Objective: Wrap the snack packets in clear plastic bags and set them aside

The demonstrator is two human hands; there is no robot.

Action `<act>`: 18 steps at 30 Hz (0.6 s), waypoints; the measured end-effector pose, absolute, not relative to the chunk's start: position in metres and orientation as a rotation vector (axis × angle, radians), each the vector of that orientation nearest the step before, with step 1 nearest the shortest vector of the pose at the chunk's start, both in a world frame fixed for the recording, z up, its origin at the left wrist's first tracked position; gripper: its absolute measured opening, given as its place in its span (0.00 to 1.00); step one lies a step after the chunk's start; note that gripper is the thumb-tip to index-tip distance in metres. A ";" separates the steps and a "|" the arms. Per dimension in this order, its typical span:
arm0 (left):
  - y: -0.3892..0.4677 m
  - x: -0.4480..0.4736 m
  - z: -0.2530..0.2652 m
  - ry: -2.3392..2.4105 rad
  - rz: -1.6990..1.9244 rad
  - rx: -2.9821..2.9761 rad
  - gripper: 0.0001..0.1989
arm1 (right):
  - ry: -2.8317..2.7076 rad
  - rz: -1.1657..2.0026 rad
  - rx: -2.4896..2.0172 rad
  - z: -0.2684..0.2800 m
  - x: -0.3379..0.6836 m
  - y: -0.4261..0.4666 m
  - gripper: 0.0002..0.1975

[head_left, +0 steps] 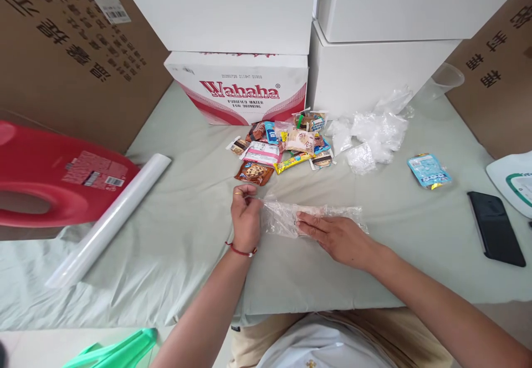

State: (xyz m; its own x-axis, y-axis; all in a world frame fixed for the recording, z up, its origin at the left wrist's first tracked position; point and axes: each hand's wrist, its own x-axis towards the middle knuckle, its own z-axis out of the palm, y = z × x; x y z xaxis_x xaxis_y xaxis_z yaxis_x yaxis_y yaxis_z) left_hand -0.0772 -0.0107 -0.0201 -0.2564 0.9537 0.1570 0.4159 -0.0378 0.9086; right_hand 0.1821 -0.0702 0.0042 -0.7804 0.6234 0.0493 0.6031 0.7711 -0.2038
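A crumpled sheet of clear plastic wrap (279, 217) lies spread on the cloth in front of me, with something pale partly showing inside it. My left hand (246, 219) pinches the wrap's left end between thumb and fingers. Flat on top of the wrap, toward its right half, rests my right hand (341, 239) with its fingers stretched out. Just beyond the left hand sits a heap of packaged snacks, among them a brown cookie packet (254, 173), a yellow stick packet (293, 163) and a beige packet (300, 141).
Clear plastic bundles (376, 138) lie right of the snacks, near a blue packet (429, 170). A black phone (496, 228) is at far right. A plastic film roll (112, 218) and red jug (62, 174) stand left. White boxes (253, 91) line the back.
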 end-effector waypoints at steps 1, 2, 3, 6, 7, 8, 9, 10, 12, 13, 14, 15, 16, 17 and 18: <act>-0.009 -0.078 -0.019 1.654 1.277 1.346 0.09 | -2.867 0.275 -0.993 0.006 0.181 -0.070 0.29; -0.008 -0.078 -0.016 1.616 1.268 1.260 0.14 | -2.883 0.286 -1.003 0.008 0.181 -0.070 0.30; -0.008 -0.077 -0.013 1.590 1.238 1.207 0.20 | -2.895 0.301 -1.014 0.010 0.179 -0.070 0.31; -0.011 -0.075 -0.002 1.589 0.996 1.325 0.31 | -2.922 0.355 -1.031 0.014 0.177 -0.071 0.32; -0.012 -0.075 0.002 1.609 0.909 1.406 0.30 | -2.925 0.373 -1.032 0.014 0.176 -0.072 0.32; -0.014 -0.076 0.006 1.619 0.839 1.492 0.26 | -2.923 0.392 -1.039 0.014 0.177 -0.072 0.32; -0.015 -0.078 0.010 1.606 0.795 1.574 0.23 | -2.915 0.410 -1.053 0.014 0.177 -0.073 0.33; -0.015 -0.081 0.014 1.574 0.779 1.647 0.20 | -2.902 0.426 -1.074 0.013 0.178 -0.073 0.33; -0.015 -0.088 0.022 1.454 0.796 1.761 0.13 | -2.860 0.451 -1.135 0.011 0.181 -0.074 0.35; -0.015 -0.093 0.025 1.386 0.815 1.801 0.16 | -2.835 0.461 -1.166 0.010 0.183 -0.075 0.36; -0.014 -0.097 0.027 1.330 0.829 1.831 0.22 | -2.809 0.471 -1.190 0.009 0.184 -0.075 0.36; -0.012 -0.101 0.028 1.301 0.843 1.851 0.27 | -2.781 0.485 -1.209 0.007 0.186 -0.076 0.37; -0.011 -0.104 0.028 1.302 0.853 1.862 0.29 | -2.751 0.500 -1.226 0.006 0.188 -0.076 0.37; -0.010 -0.106 0.027 1.332 0.856 1.870 0.29 | -2.719 0.513 -1.239 0.005 0.189 -0.077 0.38; -0.009 -0.107 0.025 1.386 0.846 1.880 0.28 | -2.691 0.521 -1.248 0.004 0.190 -0.078 0.38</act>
